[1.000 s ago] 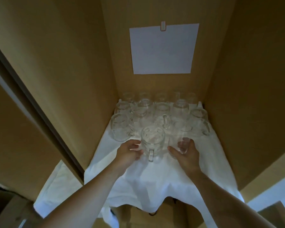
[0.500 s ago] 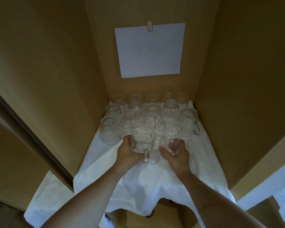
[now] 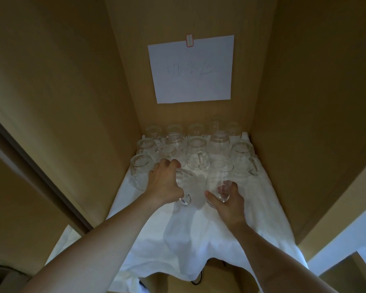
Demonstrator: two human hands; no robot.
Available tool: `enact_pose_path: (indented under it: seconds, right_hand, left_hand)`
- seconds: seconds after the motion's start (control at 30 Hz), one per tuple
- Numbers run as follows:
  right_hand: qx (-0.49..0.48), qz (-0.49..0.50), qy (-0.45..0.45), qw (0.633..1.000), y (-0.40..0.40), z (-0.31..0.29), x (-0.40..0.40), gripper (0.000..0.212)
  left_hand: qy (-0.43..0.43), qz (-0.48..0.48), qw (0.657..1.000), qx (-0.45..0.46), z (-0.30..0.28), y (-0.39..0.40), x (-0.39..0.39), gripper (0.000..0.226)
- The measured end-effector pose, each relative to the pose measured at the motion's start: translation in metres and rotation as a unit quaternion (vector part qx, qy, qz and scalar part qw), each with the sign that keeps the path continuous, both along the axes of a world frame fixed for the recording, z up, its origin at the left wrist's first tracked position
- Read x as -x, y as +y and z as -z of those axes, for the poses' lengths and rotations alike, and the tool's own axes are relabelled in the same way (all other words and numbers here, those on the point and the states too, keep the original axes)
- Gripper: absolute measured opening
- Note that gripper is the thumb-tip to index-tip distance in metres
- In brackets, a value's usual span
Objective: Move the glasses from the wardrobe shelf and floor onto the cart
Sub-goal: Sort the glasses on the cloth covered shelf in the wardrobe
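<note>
Grip change: left hand (image 3: 164, 182), which only reached a second ago, now has fingers wrapped over the handled glass mug (image 3: 185, 187); right hand (image 3: 225, 199) keeps its fingers around the base of the stemless glass (image 3: 219, 178). Both sit on the cloth-covered wardrobe shelf (image 3: 199, 229), lift seemingly imminent. Cart out of frame; back-row glasses (image 3: 197, 144) blur together, count uncertain.

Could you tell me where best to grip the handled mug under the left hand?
Probably by its handle, which points toward the person at the front, or around the body from above-left, as the left hand does; the right hand's glass crowds its right side.
</note>
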State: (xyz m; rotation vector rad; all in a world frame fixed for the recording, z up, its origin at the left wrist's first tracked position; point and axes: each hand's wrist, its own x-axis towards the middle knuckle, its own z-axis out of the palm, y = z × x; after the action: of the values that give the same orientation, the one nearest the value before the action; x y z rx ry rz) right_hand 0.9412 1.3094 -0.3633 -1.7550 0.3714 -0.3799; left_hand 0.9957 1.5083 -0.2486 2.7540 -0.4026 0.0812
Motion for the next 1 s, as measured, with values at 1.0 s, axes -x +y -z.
enact_pose_path:
  seconds: [1.0]
  right_hand:
    - [0.018,0.015,0.033,0.999,0.003,-0.004,0.001,0.097]
  left_hand:
    - [0.017,0.148,0.981,-0.128,0.004,-0.032,-0.041,0.105]
